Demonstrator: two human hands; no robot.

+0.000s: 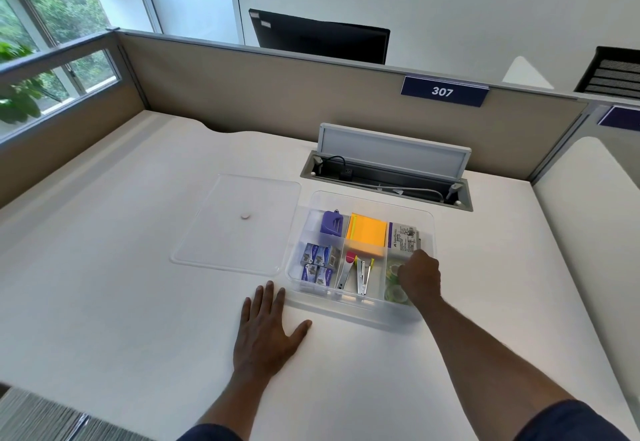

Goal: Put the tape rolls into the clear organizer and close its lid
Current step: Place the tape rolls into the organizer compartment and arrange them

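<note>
two tape rolls (394, 283) under right hand (419, 276)

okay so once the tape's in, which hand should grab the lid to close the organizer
Probably the left. The left hand lies flat and free on the desk, nearest the clear lid left of the organizer. The right hand is closed inside the right front compartment at the tape rolls.

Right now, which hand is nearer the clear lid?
Left. The left hand lies flat on the desk just below the lid; the right hand is inside the organizer.
</note>
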